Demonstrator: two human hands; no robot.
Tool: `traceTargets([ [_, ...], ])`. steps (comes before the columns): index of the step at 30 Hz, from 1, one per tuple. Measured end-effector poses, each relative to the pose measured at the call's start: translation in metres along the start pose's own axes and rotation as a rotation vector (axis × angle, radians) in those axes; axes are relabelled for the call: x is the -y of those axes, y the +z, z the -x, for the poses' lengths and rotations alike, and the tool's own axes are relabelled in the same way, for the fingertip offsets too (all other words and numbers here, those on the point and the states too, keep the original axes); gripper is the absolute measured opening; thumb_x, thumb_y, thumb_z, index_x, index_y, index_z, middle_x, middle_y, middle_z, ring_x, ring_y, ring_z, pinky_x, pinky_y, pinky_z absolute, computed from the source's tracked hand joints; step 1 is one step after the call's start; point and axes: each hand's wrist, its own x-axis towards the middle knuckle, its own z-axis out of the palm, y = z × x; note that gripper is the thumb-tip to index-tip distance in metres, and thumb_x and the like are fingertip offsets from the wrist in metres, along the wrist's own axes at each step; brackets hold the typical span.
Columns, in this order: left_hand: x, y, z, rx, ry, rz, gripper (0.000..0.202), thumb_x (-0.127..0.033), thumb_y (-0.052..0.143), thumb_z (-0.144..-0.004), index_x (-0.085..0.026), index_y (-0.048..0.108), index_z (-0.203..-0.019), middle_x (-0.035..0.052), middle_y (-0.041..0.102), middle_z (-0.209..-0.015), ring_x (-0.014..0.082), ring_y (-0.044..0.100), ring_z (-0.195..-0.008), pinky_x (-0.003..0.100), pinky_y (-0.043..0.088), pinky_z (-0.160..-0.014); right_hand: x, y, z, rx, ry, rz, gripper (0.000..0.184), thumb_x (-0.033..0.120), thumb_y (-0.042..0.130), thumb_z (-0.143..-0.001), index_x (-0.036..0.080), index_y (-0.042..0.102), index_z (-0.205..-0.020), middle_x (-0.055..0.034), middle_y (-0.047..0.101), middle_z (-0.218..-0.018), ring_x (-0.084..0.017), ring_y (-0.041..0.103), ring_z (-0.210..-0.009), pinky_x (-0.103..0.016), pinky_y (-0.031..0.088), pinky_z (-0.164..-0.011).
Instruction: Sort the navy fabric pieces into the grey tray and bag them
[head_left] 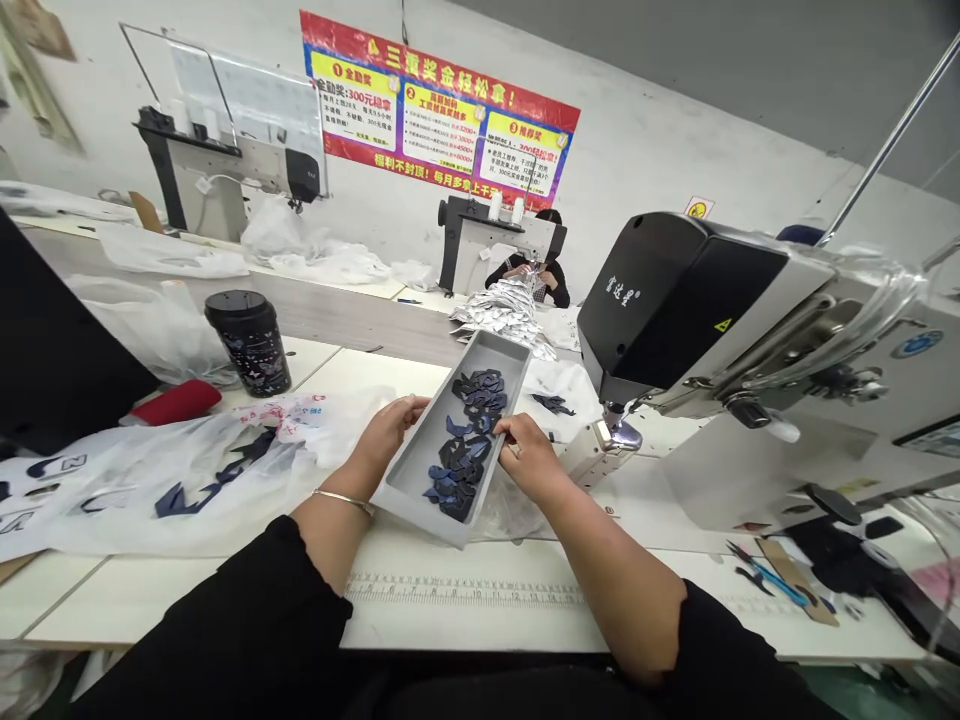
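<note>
A long grey tray (411, 470) is tilted above the table in front of me, with many small dark blue and black cut pieces (459, 470) heaped inside it. My left hand (391, 430) grips its left wall, fingers closed at the rim. On the opposite side, my right hand (531, 455) pinches the right rim. Just right of the tray stands the sewing machine's arm end (619, 435), near my right hand. A few more dark pieces (553, 404) lie on white plastic beyond that hand.
White plastic bags (322, 420) with dark strips (214, 485) cover the left side. A black patterned cup (251, 345) and a red roll (176, 402) stand behind them. Blue-handled pliers (776, 580) lie at right. Across, a person (555, 280) works at another sewing machine (480, 245).
</note>
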Motion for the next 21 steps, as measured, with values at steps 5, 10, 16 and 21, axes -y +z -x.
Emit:
traceTargets([
  [5,-0.005,0.011,0.011,0.155,-0.129,0.089,0.056,-0.057,0.066,-0.081,-0.017,0.066,-0.121,0.0101,0.075,-0.098,0.0302,0.07,-0.089,0.039,0.055,-0.075,-0.009,0.002,0.014,-0.008,-0.051,-0.005,0.027,0.01,0.052,-0.081,0.024,0.06,-0.101,-0.0051,0.057,-0.103,-0.023,0.057,-0.101,-0.039,0.048,-0.093],
  [10,-0.006,0.019,0.017,0.256,-0.305,0.152,0.054,-0.033,0.077,-0.072,-0.02,0.062,-0.122,0.0103,0.075,-0.1,0.0296,0.071,-0.086,0.04,0.058,-0.075,-0.019,0.01,0.009,-0.021,-0.049,-0.046,0.036,0.008,0.048,-0.082,0.024,0.063,-0.111,-0.0071,0.06,-0.109,-0.024,0.058,-0.108,-0.042,0.048,-0.097],
  [16,0.002,0.018,0.008,0.144,-0.28,0.085,0.055,-0.031,0.072,-0.069,-0.016,0.063,-0.121,0.0104,0.075,-0.095,0.0289,0.071,-0.078,0.037,0.057,-0.065,-0.021,0.01,0.009,-0.033,-0.005,-0.101,0.039,0.018,0.044,-0.094,0.029,0.06,-0.128,-0.0068,0.062,-0.119,-0.022,0.06,-0.113,-0.043,0.049,-0.1],
  [21,0.006,0.017,0.005,0.071,-0.239,0.089,0.057,-0.032,0.071,-0.068,-0.015,0.064,-0.122,0.011,0.075,-0.096,0.0315,0.072,-0.084,0.04,0.057,-0.069,-0.009,0.003,0.018,-0.061,0.195,-0.234,0.04,0.033,0.051,-0.095,0.028,0.054,-0.135,-0.0069,0.062,-0.119,-0.021,0.063,-0.101,-0.042,0.054,-0.092],
])
